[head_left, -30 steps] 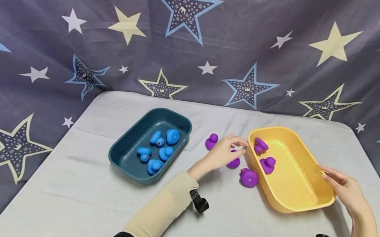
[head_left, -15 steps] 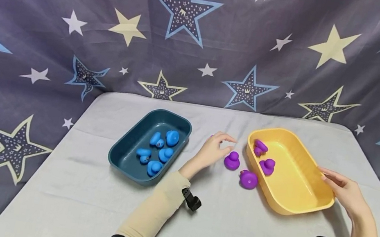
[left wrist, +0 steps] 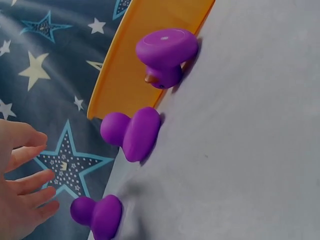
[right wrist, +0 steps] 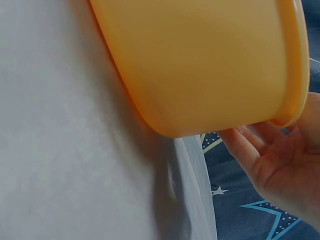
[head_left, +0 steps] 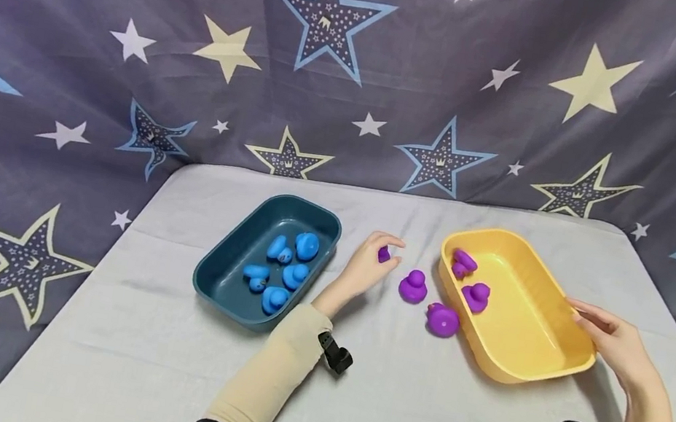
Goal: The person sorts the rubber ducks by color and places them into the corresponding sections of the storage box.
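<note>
My left hand (head_left: 364, 265) is held over the table with its fingers spread round a purple rubber duck (head_left: 384, 254). In the left wrist view that duck (left wrist: 102, 215) stands apart from the fingertips. Another purple duck (head_left: 413, 286) sits to its right, and a third duck (head_left: 443, 321) lies against the yellow tray (head_left: 531, 330). Two purple ducks, one of them (head_left: 475, 296) upright, are inside this tray. My right hand (head_left: 622, 345) holds the tray's right rim, thumb at the edge; the right wrist view shows fingers along the outer wall (right wrist: 200, 65).
A dark teal tray (head_left: 225, 252) with several blue ducks (head_left: 275, 298) stands left of my left hand. Pale cloth (head_left: 412, 415) covers the table. Behind it hangs a grey star-patterned curtain (head_left: 365, 38).
My left hand has moved left, from beside the yellow tray and the middle purple duck to the leftmost purple duck. My right hand and both trays have stayed in place.
</note>
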Action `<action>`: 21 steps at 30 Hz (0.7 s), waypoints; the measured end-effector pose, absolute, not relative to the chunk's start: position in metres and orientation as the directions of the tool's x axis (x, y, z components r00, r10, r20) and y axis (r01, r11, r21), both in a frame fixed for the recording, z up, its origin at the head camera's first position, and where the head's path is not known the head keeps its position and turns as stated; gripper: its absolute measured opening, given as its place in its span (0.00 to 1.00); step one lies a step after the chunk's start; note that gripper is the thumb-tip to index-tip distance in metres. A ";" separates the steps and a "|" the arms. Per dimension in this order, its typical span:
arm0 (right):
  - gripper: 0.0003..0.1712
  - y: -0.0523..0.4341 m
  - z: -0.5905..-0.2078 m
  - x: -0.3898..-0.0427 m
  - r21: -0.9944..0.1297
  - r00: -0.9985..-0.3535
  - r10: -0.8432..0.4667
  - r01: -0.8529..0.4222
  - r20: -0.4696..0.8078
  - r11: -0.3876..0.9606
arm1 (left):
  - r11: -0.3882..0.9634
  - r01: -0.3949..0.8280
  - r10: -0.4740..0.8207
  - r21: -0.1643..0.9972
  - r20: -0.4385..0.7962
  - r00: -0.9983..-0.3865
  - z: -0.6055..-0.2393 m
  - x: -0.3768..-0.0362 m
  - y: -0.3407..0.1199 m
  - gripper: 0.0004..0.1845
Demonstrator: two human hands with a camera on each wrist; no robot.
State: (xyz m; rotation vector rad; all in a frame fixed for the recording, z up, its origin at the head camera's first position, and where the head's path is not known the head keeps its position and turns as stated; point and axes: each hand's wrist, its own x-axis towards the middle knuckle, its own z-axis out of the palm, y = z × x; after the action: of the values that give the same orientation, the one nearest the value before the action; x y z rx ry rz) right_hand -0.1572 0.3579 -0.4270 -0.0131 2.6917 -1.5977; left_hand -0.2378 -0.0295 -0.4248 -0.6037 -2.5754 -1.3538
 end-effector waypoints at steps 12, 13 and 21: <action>0.26 0.375 -0.450 -0.169 -0.876 -1.000 -0.029 -0.019 0.005 0.482 | 0.500 0.355 0.213 0.790 0.285 -0.935 -0.432 -0.243 -0.039 0.16; 0.28 0.378 -0.454 -0.171 -0.877 -1.000 -0.022 -0.011 0.001 0.481 | 0.497 0.350 0.210 0.794 0.281 -0.936 -0.432 -0.244 -0.040 0.16; 0.22 0.383 -0.460 -0.174 -0.889 -0.999 -0.049 -0.034 0.013 0.456 | 0.493 0.308 0.189 0.814 0.245 -0.951 -0.438 -0.247 -0.045 0.18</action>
State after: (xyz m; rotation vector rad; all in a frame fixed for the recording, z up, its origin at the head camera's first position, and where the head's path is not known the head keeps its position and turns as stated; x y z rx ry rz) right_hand -0.1741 0.3828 -0.4600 -0.0758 2.6683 -1.6284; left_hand -0.2471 -0.0453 -0.4380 -0.4359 -2.6068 -1.4589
